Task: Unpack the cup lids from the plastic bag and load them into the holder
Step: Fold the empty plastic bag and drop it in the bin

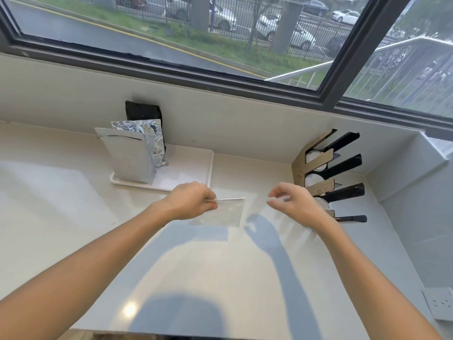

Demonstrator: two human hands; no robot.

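Beside a window, over a pale bench [220,278], holding a seemingly empty plastic bag [220,213] pinched in the left hand [190,201], loosely curling the right hand [293,201] on nothing discernible, with white cup lids [313,180] already sitting in the holder [326,168], suggesting loading nearly finished.

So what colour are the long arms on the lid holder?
Black, set on a tan, cardboard-like frame; the holder shows only in the head view, at the counter's right.
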